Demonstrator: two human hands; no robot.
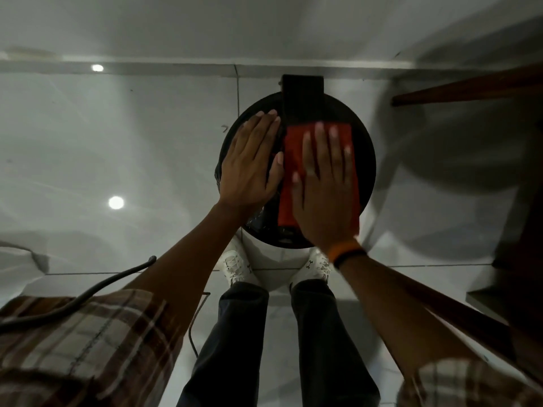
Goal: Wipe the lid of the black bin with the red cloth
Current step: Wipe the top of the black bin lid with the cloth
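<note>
Glossy white floor tiles (117, 136) fill most of the frame, throwing back two round light spots at the left, and a pale wall runs across the top. Dark wooden furniture (470, 86) juts in at the upper right and down the right edge, casting broad shadows over the tiles.

At the centre stands the black bin (365, 160), seen from straight above, its round lid (338, 113) facing the camera with a flat black hinge piece (302, 95) at the upper edge. The person's dark trousers (235, 348) and white shoes (235, 265) sit just below the bin at the bottom centre, with plaid sleeves (88, 333) in both lower corners. A dark cable (97, 286) curves across the lower left.

The red cloth (291, 171) lies folded in a long strip on the right half of the lid. The right hand (326, 186) is open and pressed flat on the cloth, fingers spread, with an orange and black band (346, 254) on the wrist. The left hand (249, 160) is also open, palm down on the left half of the lid, its thumb touching the cloth's edge.
</note>
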